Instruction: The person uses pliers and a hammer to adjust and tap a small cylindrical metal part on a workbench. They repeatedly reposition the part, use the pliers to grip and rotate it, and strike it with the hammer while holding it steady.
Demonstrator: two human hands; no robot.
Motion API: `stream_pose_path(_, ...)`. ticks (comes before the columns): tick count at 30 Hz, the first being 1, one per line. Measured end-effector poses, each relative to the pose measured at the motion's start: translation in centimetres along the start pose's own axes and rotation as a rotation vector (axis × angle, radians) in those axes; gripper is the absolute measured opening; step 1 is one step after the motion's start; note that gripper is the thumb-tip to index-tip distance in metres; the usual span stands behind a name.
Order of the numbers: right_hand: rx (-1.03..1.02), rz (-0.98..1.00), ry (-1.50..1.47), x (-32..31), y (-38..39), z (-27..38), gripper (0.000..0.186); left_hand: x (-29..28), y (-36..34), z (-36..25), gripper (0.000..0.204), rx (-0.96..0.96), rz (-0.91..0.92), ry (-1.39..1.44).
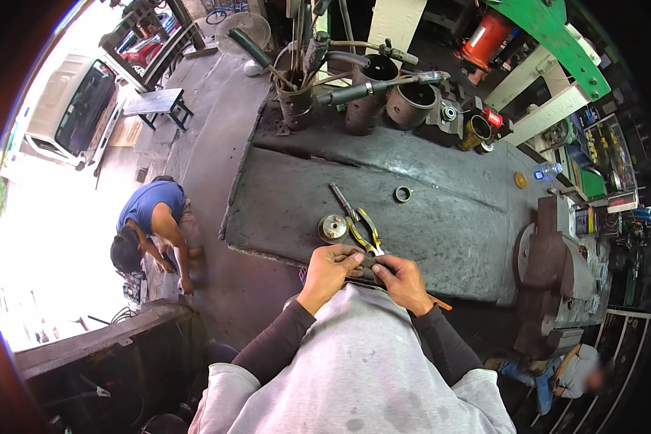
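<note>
At the near edge of the grey steel bench, my left hand and my right hand meet, fingers closed on a small dark piece whose shape I cannot make out. Just beyond my fingers lie yellow-and-black pliers, touching or beside a slim metal tool. A round metal part with a stud on top sits left of them. A small metal ring lies farther back on the right.
Dark cylinders with tools crowd the back. A vise stands right, near a bottle and green-and-white frame. A crouched co-worker is left, another person lower right. A bin-like metal edge borders lower left.
</note>
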State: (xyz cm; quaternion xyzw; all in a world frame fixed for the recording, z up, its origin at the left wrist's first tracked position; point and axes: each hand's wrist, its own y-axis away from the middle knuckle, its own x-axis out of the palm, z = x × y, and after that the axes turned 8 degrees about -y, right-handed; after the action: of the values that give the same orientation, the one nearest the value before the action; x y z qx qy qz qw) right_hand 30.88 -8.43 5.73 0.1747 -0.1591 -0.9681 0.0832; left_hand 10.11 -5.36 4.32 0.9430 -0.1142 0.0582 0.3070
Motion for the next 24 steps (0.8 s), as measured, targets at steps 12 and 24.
stream_pose_path(12,0.075,-0.019,-0.111,0.7,-5.1,-0.1,0.022,-4.1,-1.1,3.5,0.063,0.118,-0.433,-0.288)
stream_pose_path(24,0.11,0.035,-0.013,2.9,-8.7,-0.3,0.03,-4.8,-5.4,1.3,0.062,0.532,-0.404,-0.711)
